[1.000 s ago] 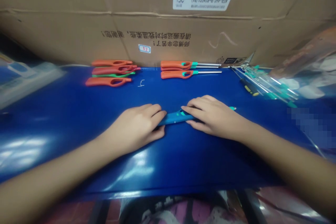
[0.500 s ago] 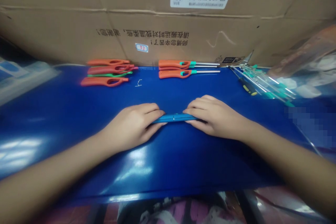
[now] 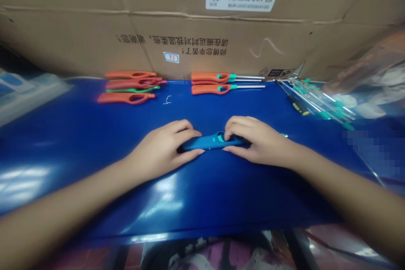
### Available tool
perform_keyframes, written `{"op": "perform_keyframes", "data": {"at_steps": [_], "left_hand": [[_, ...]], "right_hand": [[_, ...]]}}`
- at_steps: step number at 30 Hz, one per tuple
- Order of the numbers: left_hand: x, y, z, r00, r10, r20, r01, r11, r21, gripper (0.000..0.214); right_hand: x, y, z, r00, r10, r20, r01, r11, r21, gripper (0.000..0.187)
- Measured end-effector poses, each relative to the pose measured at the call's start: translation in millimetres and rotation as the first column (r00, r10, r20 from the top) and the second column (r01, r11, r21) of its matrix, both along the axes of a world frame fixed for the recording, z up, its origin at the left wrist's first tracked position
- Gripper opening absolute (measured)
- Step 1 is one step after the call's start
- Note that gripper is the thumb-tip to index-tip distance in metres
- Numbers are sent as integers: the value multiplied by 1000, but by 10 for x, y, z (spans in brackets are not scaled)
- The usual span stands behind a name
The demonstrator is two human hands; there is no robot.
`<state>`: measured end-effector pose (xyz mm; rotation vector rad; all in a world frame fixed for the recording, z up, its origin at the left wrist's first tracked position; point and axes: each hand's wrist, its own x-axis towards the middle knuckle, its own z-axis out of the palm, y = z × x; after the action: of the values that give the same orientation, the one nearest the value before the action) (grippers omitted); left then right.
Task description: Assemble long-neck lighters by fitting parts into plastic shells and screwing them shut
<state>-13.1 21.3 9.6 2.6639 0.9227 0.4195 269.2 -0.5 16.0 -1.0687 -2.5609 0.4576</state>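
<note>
A blue long-necked lighter (image 3: 209, 141) with a teal trigger lies across the middle of the blue table (image 3: 95, 135). My left hand (image 3: 163, 152) grips its handle end, fingers curled over it and thumb beneath. My right hand (image 3: 255, 140) is closed over the trigger end, fingertips pressing on top. A short bit of its metal tip (image 3: 284, 136) pokes out past my right hand. Most of the lighter's body is hidden under both hands.
Several orange handle shells and one green one (image 3: 129, 86) lie at the back left. Orange lighters with metal necks (image 3: 226, 83) lie at the back centre. Metal rods with teal ends (image 3: 319, 101) are piled at the right. A big cardboard box (image 3: 202, 21) walls the back.
The blue lighter turned in my hands from edge-on to its flat side with the teal trigger showing. Both hands shifted their fingers on it and stayed in place.
</note>
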Motion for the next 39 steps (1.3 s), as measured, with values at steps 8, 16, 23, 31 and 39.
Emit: {"op": "perform_keyframes", "data": {"at_steps": [8,16,23,31,39], "left_hand": [[17,25,-25,999,33,36,-30,997,-65,30],[-27,51,7,984,168,54,-154,967,-205,63],[-38,1,126,993,114,6,-114,992,-49,62],[69,-141,49,992,-126,28,126,992,13,32],[55,-122,-70,985,-167,41,169,985,-34,39]], "right_hand": [[2,-20,40,998,2,67,-13,986,164,15],[132,68,120,974,-207,-91,223,944,242,11],[237,177,8,918,-391,60,380,914,141,12],[-13,-92,169,1000,-8,30,4,994,112,12],[-71,-258,124,986,24,163,-50,986,159,25]]}}
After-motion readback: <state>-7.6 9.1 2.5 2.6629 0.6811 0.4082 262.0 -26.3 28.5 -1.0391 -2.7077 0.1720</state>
